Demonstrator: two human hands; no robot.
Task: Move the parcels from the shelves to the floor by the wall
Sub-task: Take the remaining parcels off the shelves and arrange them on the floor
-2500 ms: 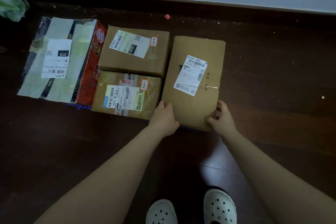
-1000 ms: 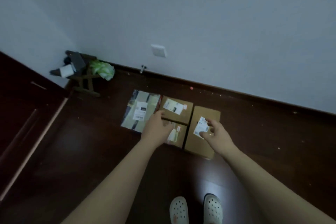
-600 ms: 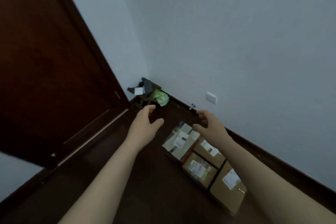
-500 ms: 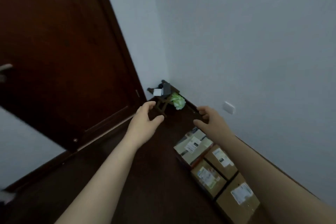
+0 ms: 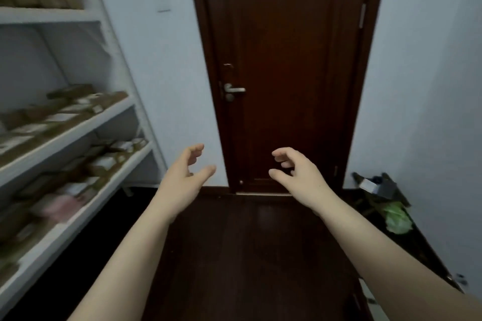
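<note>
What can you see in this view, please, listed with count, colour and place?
shelving unit: one, white, left
parcels: too blurred to count, mostly brown, on the shelves
door: one, dark brown, closed, centre
door handle: one, silver, door's left edge
green bag: one, right corner by the wall
low stand: one, dark, behind the bag
floor: dark wood, below
left hand: empty, fingers loosely curled, before the door
right hand: empty, fingers loosely curled, before the door

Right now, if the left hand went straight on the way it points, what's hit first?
Probably the door frame, low on its left side; the way there looks free. The left hand is empty and the shelves lie off to its left. Depth unclear.
</note>
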